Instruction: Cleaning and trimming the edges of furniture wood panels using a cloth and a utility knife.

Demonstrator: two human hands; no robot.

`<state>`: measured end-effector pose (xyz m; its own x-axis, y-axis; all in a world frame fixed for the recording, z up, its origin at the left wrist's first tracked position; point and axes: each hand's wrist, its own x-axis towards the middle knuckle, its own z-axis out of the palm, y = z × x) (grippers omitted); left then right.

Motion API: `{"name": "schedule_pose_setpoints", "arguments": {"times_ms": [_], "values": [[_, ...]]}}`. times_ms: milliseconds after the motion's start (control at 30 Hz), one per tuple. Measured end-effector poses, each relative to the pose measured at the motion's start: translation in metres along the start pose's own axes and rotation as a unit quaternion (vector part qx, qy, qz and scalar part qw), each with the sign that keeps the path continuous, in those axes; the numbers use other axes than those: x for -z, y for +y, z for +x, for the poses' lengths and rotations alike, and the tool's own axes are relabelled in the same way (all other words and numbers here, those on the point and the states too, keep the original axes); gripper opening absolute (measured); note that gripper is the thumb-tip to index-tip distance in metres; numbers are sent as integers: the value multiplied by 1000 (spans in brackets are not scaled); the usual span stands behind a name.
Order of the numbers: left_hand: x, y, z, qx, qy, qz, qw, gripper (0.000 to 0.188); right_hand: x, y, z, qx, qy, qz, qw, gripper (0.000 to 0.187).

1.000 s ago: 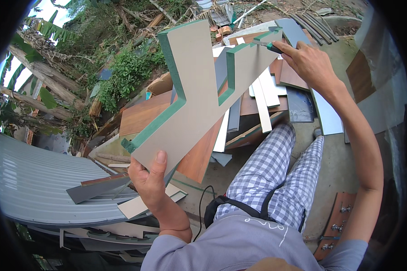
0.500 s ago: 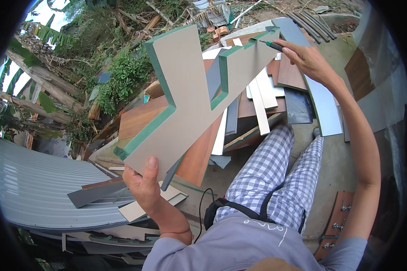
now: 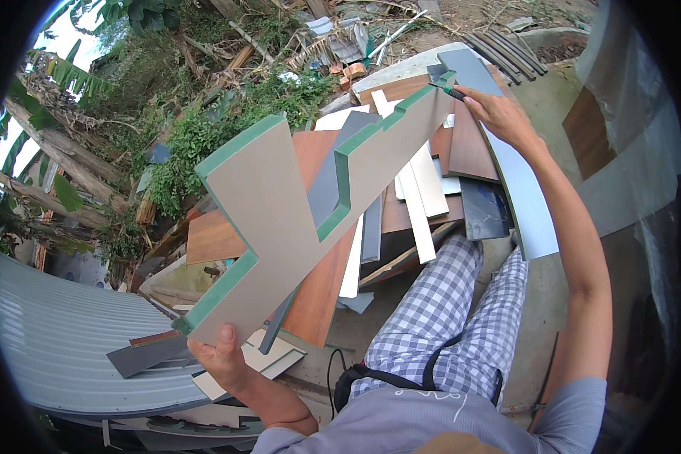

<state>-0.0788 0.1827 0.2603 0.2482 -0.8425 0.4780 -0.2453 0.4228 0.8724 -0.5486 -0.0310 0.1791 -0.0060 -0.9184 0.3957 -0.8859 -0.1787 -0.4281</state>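
A flat beige board (image 3: 276, 204) with green edges, cut into a branching, notched shape, slants across the middle. My left hand (image 3: 221, 359) grips its lower left end, thumb lying on the beige face. At the upper right end of the board, my right hand (image 3: 499, 117) is closed around a slim pointed tool (image 3: 454, 92) with a black-and-green handle. Its tip is at the board's green edge, close to the last notch; whether it touches is too small to tell.
Offcuts lie heaped beyond my legs, among them a reddish-brown board (image 3: 321, 291), white strips (image 3: 416, 219) and a long pale blue-grey panel (image 3: 533, 204). Corrugated metal sheeting (image 3: 53, 325) is at the left. Green plants (image 3: 204, 151) and logs stand behind.
The board has swung down and to the left, its left arm now lower. My left hand went down with it. My right hand with the tool moved slightly down and left.
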Motion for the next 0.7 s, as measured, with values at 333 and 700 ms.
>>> {"name": "schedule_pose_setpoints", "arguments": {"times_ms": [333,700], "values": [[-3,-8,6,3,55,22,998,53,10,-9,6,-192,-153,355,902,45],[1,-16,5,2,49,3,999,53,-15,14,9,26,17,-27,999,38]]}}
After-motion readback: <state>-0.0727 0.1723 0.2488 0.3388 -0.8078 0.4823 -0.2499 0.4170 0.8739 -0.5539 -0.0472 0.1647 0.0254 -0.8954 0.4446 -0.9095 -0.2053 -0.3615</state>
